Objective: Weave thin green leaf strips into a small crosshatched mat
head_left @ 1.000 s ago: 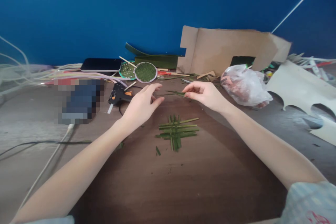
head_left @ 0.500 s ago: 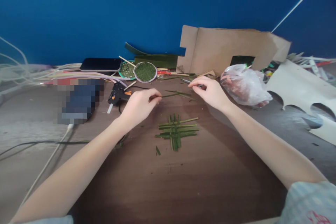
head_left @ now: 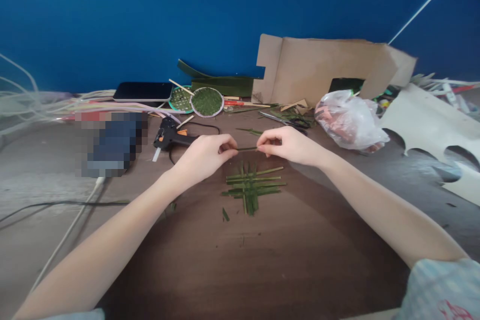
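Two hands — left hand and right hand — now pinched on opposite ends of one green strip, brought down just above the woven strips on the counter.

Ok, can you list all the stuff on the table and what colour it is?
leaf strip: one, green, pinched at its ends between both hands
woven strips: one small crossed mat, green, on the table just below the hands
round woven discs: two, green, at the back by the wall
glue gun: one, black and orange, beside the left hand
scissors: one pair, dark-handled, behind the right hand
phone: one, black, back left
cardboard: one cut sheet, brown, leaning on the blue wall
plastic bag: one, clear, right of the hands
table: one, brown
left hand: pinching the strip
right hand: pinching the strip
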Available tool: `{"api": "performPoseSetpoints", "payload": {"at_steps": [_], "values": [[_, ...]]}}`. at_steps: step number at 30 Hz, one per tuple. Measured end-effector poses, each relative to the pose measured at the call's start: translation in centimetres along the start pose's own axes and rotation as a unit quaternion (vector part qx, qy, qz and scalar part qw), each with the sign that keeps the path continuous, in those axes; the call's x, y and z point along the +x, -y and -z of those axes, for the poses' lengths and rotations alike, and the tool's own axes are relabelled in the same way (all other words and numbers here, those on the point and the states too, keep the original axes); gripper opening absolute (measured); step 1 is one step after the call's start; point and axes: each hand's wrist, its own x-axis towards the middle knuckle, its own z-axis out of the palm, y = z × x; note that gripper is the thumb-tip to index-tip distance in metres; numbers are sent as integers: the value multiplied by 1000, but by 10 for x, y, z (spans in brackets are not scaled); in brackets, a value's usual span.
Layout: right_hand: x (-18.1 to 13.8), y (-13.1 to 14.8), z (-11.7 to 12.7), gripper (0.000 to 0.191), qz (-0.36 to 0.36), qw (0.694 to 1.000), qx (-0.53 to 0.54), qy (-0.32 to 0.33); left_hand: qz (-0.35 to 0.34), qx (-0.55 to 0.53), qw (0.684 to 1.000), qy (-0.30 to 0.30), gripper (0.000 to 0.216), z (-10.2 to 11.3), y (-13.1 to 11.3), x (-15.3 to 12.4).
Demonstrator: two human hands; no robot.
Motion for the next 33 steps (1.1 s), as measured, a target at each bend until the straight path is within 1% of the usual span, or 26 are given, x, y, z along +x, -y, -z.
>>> {"api": "performPoseSetpoints", "payload": {"at_steps": [2,4,7,9,10,12,15,16,18,20,22,24,26,27,29,31,33], "values": [[0,0,2,14,-7,1000,-6,2,2,14,1000,20,17,0,2,-1],[0,0,5,13,-15,1000,5,16,-13,37,998,49,15,0,4,-2],[-1,-1,7,14,-24,996,52,64,-40,79,993,80,8,0,5,-3],[-1,-2,8,13,-30,992,76,95,-48,94,991,84,9,-1,4,-4],[-1,-2,9,11,-35,991,84,101,-51,92,991,85,10,-1,3,-5],[0,-4,9,9,-52,990,96,84,-62,79,991,91,12,-1,0,-7],[2,-8,10,7,-82,989,119,12,-88,83,987,111,12,-2,-6,-12],[3,-9,10,7,-89,988,126,-10,-105,87,983,120,13,-2,-9,-14],[4,-10,10,6,-96,984,142,-39,-166,78,973,141,9,-3,-15,-17],[5,-10,10,7,-100,983,149,-48,-222,79,957,172,7,-5,-20,-21],[6,-9,10,8,-104,982,149,-49,-247,90,945,194,10,-8,-24,-24],[6,-9,9,7,-105,982,147,-47,-256,103,941,195,13,-12,-25,-26],[6,-10,9,6,-103,983,145,-50,-251,129,942,180,20,-17,-24,-29],[6,-11,9,6,-101,983,144,-52,-244,145,945,166,24,-19,-24,-30],[6,-12,8,6,-92,984,142,-56,-217,181,952,118,31,-24,-23,-31],[6,-14,8,7,-78,987,131,-56,-200,192,956,98,30,-26,-23,-29],[6,-15,9,9,-66,990,113,-54,-199,164,962,93,27,-24,-22,-25]]}}
